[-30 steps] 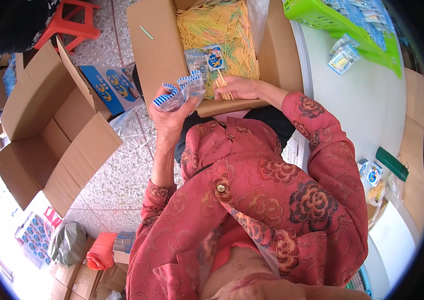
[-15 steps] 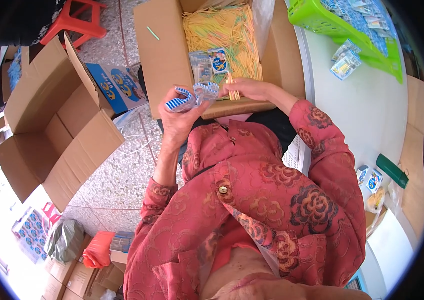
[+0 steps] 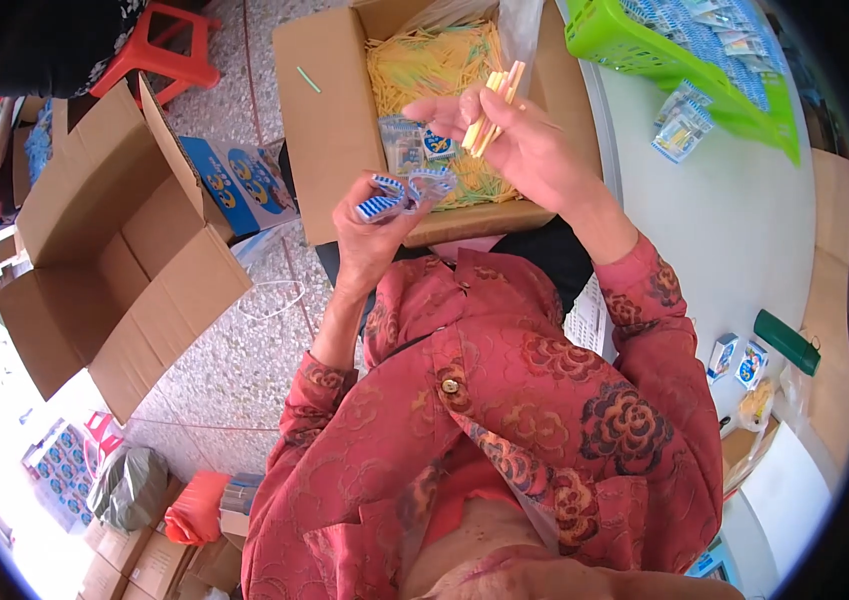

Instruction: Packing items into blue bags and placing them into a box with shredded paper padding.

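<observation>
My left hand (image 3: pixel 364 240) is closed around clear plastic bags (image 3: pixel 431 184) with blue-and-white striped edges, held over the near rim of a cardboard box (image 3: pixel 329 130). In my right hand (image 3: pixel 554 165), raised above that box, a small bundle of thin yellow and pink sticks (image 3: pixel 492 115) is pinched between thumb and fingers; some other fingers stretch out to the left. Loose yellow and green sticks (image 3: pixel 429 70) fill the box. Among them lie small printed packets (image 3: pixel 404 148), partly hidden behind my right fingers.
On the white table (image 3: pixel 734 230) at right stand a green basket (image 3: pixel 684 85) of filled packets, two packets (image 3: pixel 682 125) beside it and a dark green case (image 3: pixel 786 342). Left is another open carton (image 3: pixel 124 260), with a red stool (image 3: pixel 166 50) behind. Bags and cartons lie lower left.
My right hand has lifted the stick bundle up and to the right, away from the bags. My left hand stays near the box rim, shifted slightly, still holding the bags.
</observation>
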### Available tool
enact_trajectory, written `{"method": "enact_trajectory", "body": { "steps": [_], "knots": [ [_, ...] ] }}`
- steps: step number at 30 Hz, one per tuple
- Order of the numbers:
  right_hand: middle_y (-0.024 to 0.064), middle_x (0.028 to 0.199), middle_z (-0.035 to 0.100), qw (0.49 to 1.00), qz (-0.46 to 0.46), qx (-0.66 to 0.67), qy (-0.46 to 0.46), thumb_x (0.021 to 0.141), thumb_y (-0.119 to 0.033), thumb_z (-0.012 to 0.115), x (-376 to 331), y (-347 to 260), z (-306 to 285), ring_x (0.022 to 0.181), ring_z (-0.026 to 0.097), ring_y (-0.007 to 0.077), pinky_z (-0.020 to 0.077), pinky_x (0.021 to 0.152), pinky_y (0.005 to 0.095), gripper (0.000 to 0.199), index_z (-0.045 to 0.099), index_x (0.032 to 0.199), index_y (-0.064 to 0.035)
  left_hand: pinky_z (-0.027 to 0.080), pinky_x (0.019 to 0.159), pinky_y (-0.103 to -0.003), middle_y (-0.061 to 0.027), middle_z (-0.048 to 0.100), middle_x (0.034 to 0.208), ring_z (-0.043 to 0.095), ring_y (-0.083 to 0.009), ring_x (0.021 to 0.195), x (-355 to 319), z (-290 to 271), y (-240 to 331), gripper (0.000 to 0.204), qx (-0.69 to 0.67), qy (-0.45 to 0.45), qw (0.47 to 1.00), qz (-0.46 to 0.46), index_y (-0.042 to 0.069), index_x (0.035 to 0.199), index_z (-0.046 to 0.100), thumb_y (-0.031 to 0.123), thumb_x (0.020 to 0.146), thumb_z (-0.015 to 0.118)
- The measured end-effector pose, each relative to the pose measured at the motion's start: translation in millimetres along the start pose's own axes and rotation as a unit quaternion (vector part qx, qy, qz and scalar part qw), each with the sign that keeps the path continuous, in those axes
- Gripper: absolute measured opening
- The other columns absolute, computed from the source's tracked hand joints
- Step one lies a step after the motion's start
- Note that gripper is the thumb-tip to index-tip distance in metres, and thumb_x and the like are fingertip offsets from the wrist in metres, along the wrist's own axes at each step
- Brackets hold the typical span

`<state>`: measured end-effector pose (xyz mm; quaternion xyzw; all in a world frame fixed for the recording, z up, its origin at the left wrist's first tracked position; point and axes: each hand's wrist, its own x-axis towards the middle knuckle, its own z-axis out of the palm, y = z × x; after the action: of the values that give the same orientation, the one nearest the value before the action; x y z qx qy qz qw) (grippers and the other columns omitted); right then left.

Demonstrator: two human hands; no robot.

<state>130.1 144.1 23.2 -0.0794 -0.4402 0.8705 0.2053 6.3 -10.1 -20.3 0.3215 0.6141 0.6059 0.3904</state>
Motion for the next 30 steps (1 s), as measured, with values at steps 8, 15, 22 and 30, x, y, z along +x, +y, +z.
{"method": "enact_trajectory", "body": {
  "steps": [8,15,22,30],
  "knots": [
    [0.0138,0.119,0.052,0.994,0.017,-0.109,-0.017,0.095,-0.032,0.033,-5.7,2.9,22.7,0.111,0.043,0.0172,0.0283,0.095,0.0324,0.031,0.050,0.085,-0.0077,0.042,0.058,-0.018,0.0015,0.055,0.072,0.048,-0.0039,0.065,1.6,1.3,1.2,0.025,0.061,-0.022,0.998,0.009,0.004,0.079,0.054,0.003,0.065,0.075],
    [0.0128,0.118,0.053,0.992,0.051,-0.112,-0.005,0.094,-0.034,0.035,-6.9,7.0,24.7,0.110,0.045,0.0176,0.0297,0.095,0.0345,0.033,0.051,0.084,-0.0074,0.042,0.059,-0.018,0.0005,0.056,0.071,0.049,-0.0040,0.066,-1.1,3.2,9.4,0.023,0.071,-0.047,0.996,0.023,0.003,0.080,0.054,0.003,0.067,0.073],
    [0.0150,0.121,0.048,0.980,0.038,-0.195,-0.013,0.094,-0.034,0.034,-12.2,6.8,22.5,0.110,0.046,0.0181,0.0358,0.091,0.0324,0.032,0.050,0.089,-0.0072,0.042,0.057,-0.019,0.0011,0.054,0.071,0.048,-0.0049,0.064,-1.7,5.3,10.5,0.028,0.058,-0.066,0.996,0.026,0.004,0.079,0.052,0.004,0.065,0.076],
    [0.0139,0.122,0.048,0.971,-0.010,-0.235,-0.052,0.094,-0.030,0.036,-14.5,6.5,26.9,0.120,0.036,0.0243,0.0272,0.100,0.0395,0.028,0.049,0.087,-0.0059,0.045,0.066,-0.020,0.0002,0.058,0.079,0.052,-0.0050,0.072,-3.1,9.8,2.6,0.027,-0.067,-0.066,0.995,-0.028,0.003,0.087,0.054,0.002,0.068,0.073]
  ]
}}
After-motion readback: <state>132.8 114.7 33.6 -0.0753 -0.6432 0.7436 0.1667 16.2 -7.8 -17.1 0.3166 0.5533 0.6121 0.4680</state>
